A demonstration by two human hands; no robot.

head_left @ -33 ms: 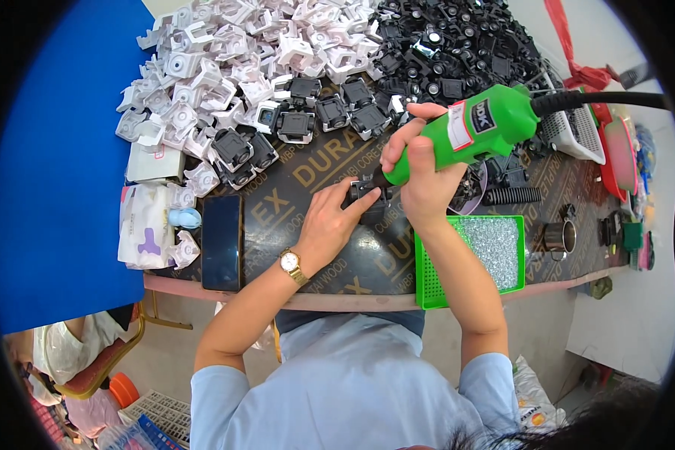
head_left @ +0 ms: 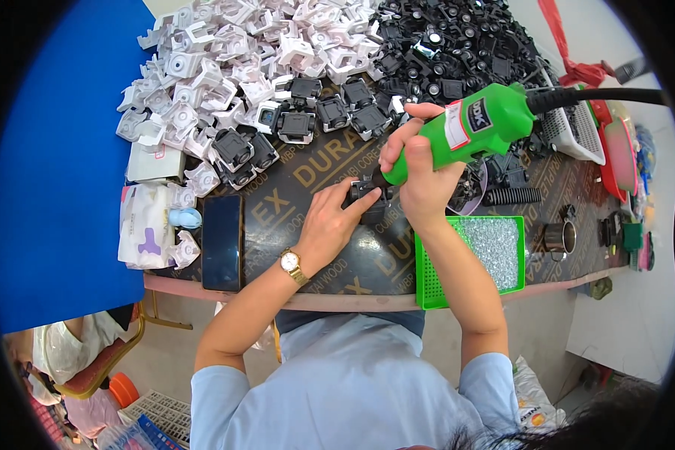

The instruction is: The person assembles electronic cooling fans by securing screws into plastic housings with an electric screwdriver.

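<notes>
My right hand [head_left: 429, 180] grips a green electric screwdriver [head_left: 495, 112], whose dark cable runs off to the right. The tool slants down to the left, its nose over a small black plastic housing [head_left: 373, 214] on the tabletop. Fingers of my left hand [head_left: 333, 220] press on that housing from the left, close beside the screwdriver's nose, and hold it down. The tool's tip and any screw under it are hidden. Small shiny metal pieces, perhaps screws, fill a green tray [head_left: 424, 279] beside my right forearm.
White plastic shells [head_left: 202, 71] are heaped at the back left, black parts [head_left: 457, 45] at the back right. Several assembled black-and-white units [head_left: 295, 126] stand before them. A phone [head_left: 223, 244] lies left, near a tissue pack [head_left: 144, 225]. A metal cup [head_left: 559, 237] stands right.
</notes>
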